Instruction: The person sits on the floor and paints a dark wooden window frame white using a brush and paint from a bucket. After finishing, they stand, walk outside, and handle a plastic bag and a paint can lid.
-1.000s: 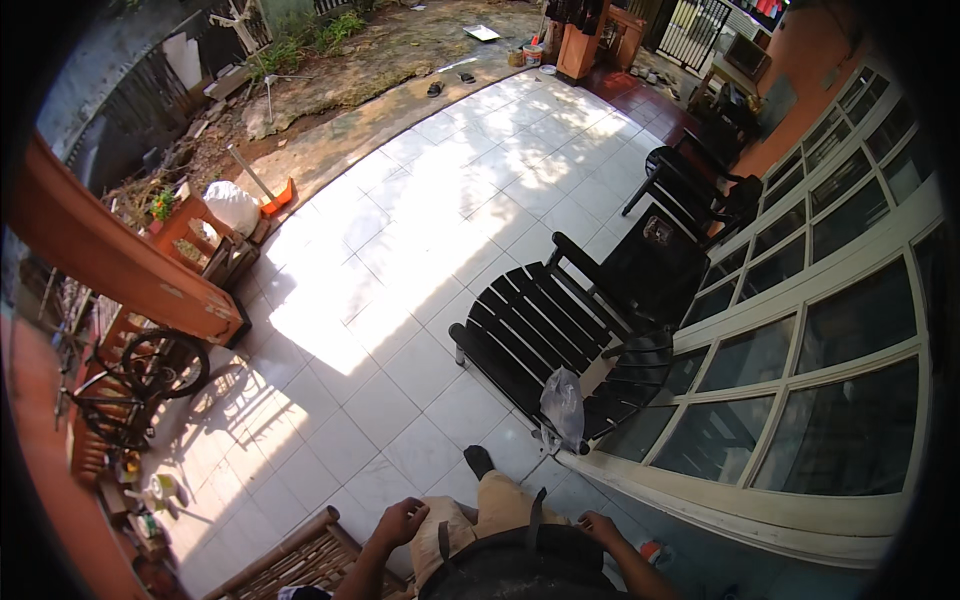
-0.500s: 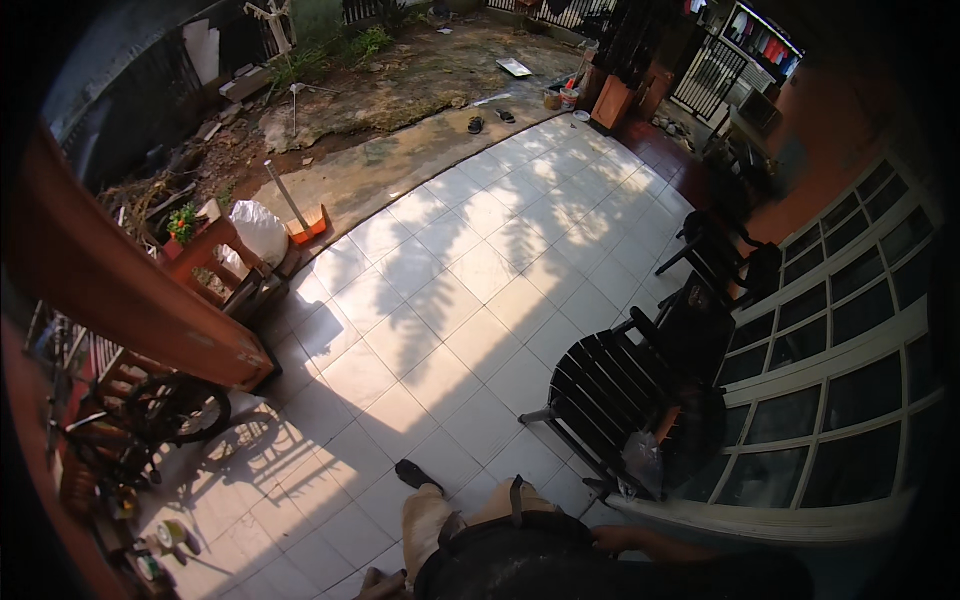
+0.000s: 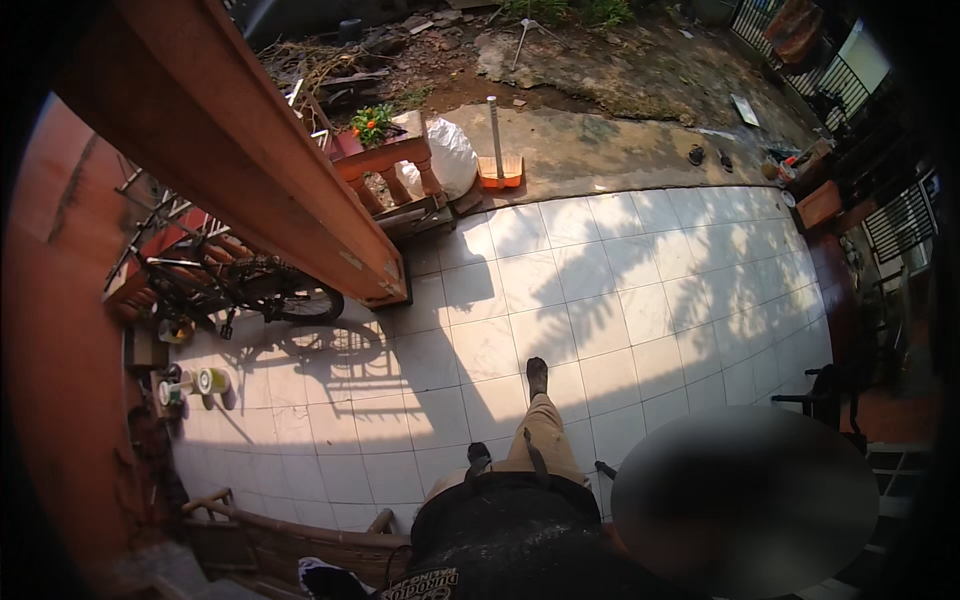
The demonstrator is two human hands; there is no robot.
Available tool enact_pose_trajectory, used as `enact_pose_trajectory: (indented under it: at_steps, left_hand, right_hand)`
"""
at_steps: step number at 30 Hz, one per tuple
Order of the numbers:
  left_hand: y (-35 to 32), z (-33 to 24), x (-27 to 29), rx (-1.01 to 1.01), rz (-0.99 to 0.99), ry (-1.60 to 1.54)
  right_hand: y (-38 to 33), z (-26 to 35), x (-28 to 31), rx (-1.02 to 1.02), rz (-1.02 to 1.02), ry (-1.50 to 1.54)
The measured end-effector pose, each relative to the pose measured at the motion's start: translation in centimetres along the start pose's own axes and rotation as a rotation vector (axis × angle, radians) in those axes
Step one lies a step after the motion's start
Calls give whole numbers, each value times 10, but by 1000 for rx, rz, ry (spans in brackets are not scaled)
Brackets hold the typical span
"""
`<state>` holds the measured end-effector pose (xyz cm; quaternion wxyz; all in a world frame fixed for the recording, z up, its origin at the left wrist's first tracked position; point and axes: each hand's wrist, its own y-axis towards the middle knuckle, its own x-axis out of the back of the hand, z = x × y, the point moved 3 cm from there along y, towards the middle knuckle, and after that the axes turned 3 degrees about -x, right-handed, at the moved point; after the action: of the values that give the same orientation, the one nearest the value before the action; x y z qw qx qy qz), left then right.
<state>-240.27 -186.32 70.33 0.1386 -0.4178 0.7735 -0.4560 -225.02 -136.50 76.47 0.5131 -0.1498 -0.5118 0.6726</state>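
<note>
**Hands lost from sight as the view swings left**

Since the frame of half a second ago, the view has swung leftward: the orange pillar [image 3: 270, 165] and the bicycle [image 3: 295, 298] stand nearer to the middle, and the hands that showed by the lower edge are no more seen. Whether the left hand or the right hand is released, clenched or grasping something, one cannot tell.

Places are therefore counted from the waist, where the hands showed last. Closest there are the black garment [image 3: 505, 530] and the beige trousers [image 3: 548, 432]. On the left side, just beside, is the bamboo bench [image 3: 290, 532]; on the right, a grey blurred oval [image 3: 745, 505] hides what is under it.

Ahead, two dark-socked feet rest on the pale tiles [image 3: 485, 372], the right foot [image 3: 537, 376] in front of the left foot [image 3: 479, 453]. Farther, beyond the pillar's base, are a white sack [image 3: 452, 158] and an orange dustpan [image 3: 500, 174].

The main danger, by judgement, is a slip, because socks may hold poorly on smooth tile. The left arm could also knock the bench, if the body turns without looking.
</note>
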Motion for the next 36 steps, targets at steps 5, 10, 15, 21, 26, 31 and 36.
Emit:
enact_pose_trajectory:
  at_steps: [5,10,15,21,26,31,36]
  left_hand:
    - [-40,-50,-40,-66,-12,-96]
    - [-60,-93,-87,-162,-90,-214]
    - [-48,-113,-82,-281,-186,-262]
    - [-31,-178,118,-27,197,-342]
    - [58,-153,242,-141,188,-122]
    - [156,-324,252,-159,279,271]
    - [261,-485,174,-507,737,716]
  right_hand:
    - [105,117,140,33,170,-144]
    - [178,238,218,129,280,-337]
    - [199,322,245,166,332,-439]
    - [195,376,263,130,345,-379]
    - [248,366,271,82,649,-350]
    - [226,440,377,426,-497,-206]
    - [175,322,447,363,-559,125]
